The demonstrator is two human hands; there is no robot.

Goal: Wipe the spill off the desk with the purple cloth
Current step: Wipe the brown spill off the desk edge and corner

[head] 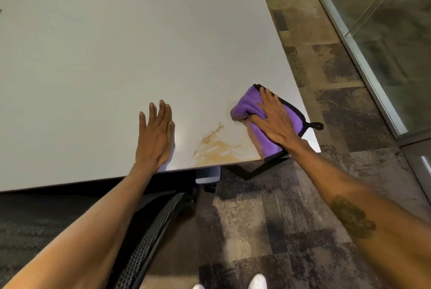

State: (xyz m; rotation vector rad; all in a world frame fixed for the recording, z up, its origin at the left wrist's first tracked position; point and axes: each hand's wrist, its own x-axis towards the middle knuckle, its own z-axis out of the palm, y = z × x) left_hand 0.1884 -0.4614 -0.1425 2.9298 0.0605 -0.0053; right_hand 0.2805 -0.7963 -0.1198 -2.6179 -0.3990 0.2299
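Observation:
A brown, smeared spill (218, 148) lies on the white desk (116, 55) at its near right edge. The purple cloth (250, 106), edged in black with a hanging loop, sits bunched at the desk's near right corner, just right of the spill. Its left fold looks stained brown. My right hand (275, 120) presses flat on the cloth, thumb tucked into a fold. My left hand (155, 134) rests flat on the bare desk left of the spill, fingers spread, holding nothing.
A black mesh office chair (154, 230) stands below the desk's near edge, between my arms. Patterned carpet (303, 195) covers the floor to the right. A glass partition with a metal base rail (363, 60) runs along the far right.

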